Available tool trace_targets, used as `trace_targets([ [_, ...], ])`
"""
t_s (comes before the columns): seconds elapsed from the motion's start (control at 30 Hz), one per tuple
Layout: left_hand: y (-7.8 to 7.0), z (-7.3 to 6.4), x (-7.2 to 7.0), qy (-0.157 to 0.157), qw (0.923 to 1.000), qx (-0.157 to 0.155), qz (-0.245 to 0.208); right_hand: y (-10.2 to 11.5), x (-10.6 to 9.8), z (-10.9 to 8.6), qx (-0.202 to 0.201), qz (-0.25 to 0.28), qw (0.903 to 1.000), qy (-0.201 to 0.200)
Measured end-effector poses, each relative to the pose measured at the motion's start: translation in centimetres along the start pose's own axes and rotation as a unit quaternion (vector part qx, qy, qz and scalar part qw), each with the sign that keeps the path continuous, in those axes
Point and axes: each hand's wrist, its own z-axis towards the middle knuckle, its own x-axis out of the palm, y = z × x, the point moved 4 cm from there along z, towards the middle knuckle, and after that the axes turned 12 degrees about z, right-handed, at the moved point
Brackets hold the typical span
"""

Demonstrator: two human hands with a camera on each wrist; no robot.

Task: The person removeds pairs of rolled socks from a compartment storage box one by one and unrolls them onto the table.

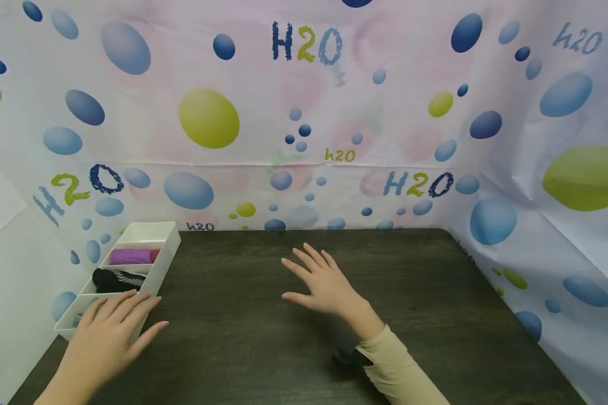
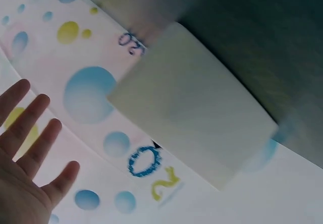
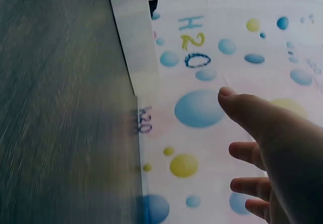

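Observation:
In the head view my left hand [image 1: 108,332] hovers over the near end of a white divided box [image 1: 169,247], fingers spread and holding nothing. Its near compartment is partly hidden by the hand, with something greyish showing inside. A black item with white stripes [image 1: 116,279] lies in the compartment beyond, and a rolled purple cloth [image 1: 132,256] with a dark pink piece beside it lies farther back. My right hand [image 1: 321,281] is held over the middle of the table, its fingers extended and nothing in them. The left wrist view shows the box's outer wall [image 2: 192,103] beyond the spread left fingers.
The dark wooden table [image 1: 243,349] extends to a back edge against a white curtain [image 1: 304,101] printed with blue and green dots and H2O lettering. The same sheeting stands along both sides. The box sits at the table's left edge. A dark strap piece [image 1: 352,357] shows at the right sleeve.

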Motion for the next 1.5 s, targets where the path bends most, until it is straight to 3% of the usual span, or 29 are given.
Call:
trace_targets([
  [0.37, 3.3, -3.1, -1.4, -0.040, 0.9987, -0.021, 0.023, 4.4, 2.2, 2.6, -0.121, -0.021, 0.9923, -0.016],
  [0.73, 6.6, -5.4, -0.6, 0.002, 0.9947, -0.071, 0.074, 8.4, 4.5, 5.2, -0.179, -0.035, 0.9831, 0.003],
  [0.83, 7.3, -5.9, -0.4, 0.023, 0.9936, -0.078, 0.079, 9.7, 4.8, 5.9, -0.192, -0.045, 0.9804, 0.000],
  [1.07, 8.3, -5.9, 0.1, 0.058, 0.9934, -0.055, 0.083, 12.1, 5.7, 7.8, -0.196, -0.061, 0.9786, 0.018],
  [1.3, 8.9, -6.1, 0.6, 0.056, 0.9948, -0.045, 0.073, 14.6, 6.4, 9.6, -0.205, -0.064, 0.9760, 0.036],
  [1.5, 9.2, -5.9, 0.9, 0.067, 0.9941, -0.039, 0.077, 16.5, 7.6, 11.6, -0.202, -0.077, 0.9762, 0.008],
])
